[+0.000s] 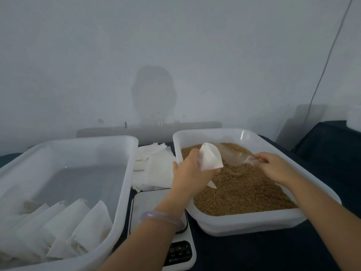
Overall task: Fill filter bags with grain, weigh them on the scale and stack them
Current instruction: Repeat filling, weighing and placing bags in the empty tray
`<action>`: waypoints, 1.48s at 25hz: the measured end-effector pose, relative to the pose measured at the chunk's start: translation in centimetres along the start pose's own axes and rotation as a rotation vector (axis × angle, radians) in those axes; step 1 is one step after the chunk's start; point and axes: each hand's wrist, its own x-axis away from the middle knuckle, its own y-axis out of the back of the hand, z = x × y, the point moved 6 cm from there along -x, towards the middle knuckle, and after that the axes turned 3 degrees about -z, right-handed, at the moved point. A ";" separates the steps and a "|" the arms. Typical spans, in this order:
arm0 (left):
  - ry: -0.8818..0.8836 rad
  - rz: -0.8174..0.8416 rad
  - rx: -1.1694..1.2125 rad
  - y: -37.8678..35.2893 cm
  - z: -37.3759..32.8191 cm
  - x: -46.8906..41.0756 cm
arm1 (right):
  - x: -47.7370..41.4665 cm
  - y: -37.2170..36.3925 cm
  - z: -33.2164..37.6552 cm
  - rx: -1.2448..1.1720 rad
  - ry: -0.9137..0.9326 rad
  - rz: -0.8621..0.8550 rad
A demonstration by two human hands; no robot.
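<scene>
My left hand (190,174) grips a white filter bag (210,156) and holds it over the brown grain (242,192) in the right-hand white tub (244,223). The bag's mouth points up and to the right. My right hand (277,167) holds the handle of a clear plastic scoop (232,156), whose bowl lies just right of the bag's mouth, above the grain. The white scale (156,204) sits between the two tubs, under my left forearm, with nothing on its plate. Several filled bags (74,229) lean in a row in the left tub (121,192).
A loose pile of empty filter bags (154,167) lies on the dark table behind the scale, between the tubs. A grey wall stands close behind. A thin cable (328,61) hangs down the wall at the right. Dark cloth (332,143) covers the table's right side.
</scene>
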 end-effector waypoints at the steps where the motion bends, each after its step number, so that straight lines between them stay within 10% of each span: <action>1: 0.019 -0.031 -0.020 0.0 0.5 -0.2 | 0.1 0.4 0.2 -0.049 0.006 -0.029; 14: 0.128 -0.098 -0.079 0.2 1.5 -0.5 | 2.8 5.5 3.9 -0.204 0.288 -0.134; 37: -0.005 -0.003 -0.134 -0.5 0.6 0.1 | 2.5 8.8 11.8 0.535 0.515 -0.055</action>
